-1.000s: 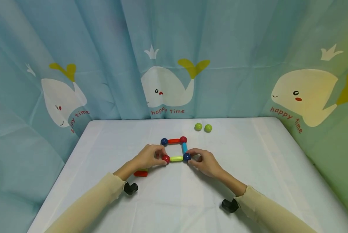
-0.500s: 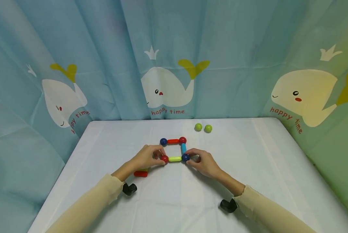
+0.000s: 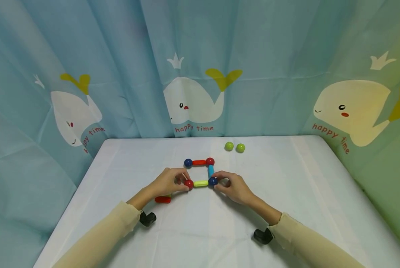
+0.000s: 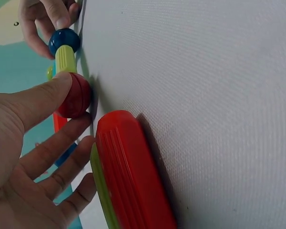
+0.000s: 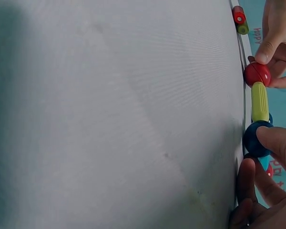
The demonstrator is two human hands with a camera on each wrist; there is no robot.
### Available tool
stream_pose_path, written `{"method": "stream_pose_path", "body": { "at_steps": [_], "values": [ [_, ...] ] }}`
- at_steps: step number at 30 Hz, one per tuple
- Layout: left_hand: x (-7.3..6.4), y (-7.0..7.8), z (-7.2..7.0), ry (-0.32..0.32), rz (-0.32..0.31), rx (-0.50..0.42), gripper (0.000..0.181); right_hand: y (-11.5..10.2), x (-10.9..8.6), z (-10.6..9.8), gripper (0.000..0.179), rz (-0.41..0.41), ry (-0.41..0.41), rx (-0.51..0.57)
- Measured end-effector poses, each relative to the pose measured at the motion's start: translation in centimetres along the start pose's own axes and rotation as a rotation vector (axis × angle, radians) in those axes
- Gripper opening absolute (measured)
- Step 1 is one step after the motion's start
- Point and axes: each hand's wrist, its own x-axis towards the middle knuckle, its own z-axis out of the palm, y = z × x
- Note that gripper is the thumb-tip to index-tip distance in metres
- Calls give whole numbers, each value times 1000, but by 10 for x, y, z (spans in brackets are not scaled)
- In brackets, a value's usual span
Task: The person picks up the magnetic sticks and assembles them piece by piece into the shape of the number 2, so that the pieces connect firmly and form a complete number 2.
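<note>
Between thumb and fingers my left hand [image 3: 169, 181] pinches a red ball [image 3: 189, 184]. A ribbed yellow-green rod [image 3: 201, 183] joins it to a dark blue ball [image 3: 212, 181], which my right hand [image 3: 234, 187] pinches from the right. From that blue ball a light blue rod [image 3: 210, 171] runs back to a second red ball [image 3: 210, 162]. A red rod [image 3: 199, 162] links this to another dark blue ball [image 3: 188, 163], so three sides of a square show, with the left side open. In the left wrist view the thumb [image 4: 62, 83] presses on the near red ball.
A loose red rod [image 3: 162, 200] and a green rod [image 4: 101, 183] lie side by side under the left wrist. Two green balls [image 3: 229, 146] sit toward the back edge of the white-covered table [image 3: 287, 178]. A whale-print curtain [image 3: 270, 74] hangs behind.
Both hands have shifted very slightly left and toward the person, with the held balls and the joined rods moving along. Both grips stay the same.
</note>
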Motion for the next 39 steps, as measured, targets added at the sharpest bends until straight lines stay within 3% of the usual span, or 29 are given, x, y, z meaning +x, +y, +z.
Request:
{"method": "stream_pose_path", "body": {
  "at_steps": [28,39],
  "values": [
    [0,-7,-6,7,-14,-6,24,1,0,10,32,-90,50,-24],
    [1,-7,-5,0,-29,-1,24,1,0,10,34,-74,41,-29]
  ]
}}
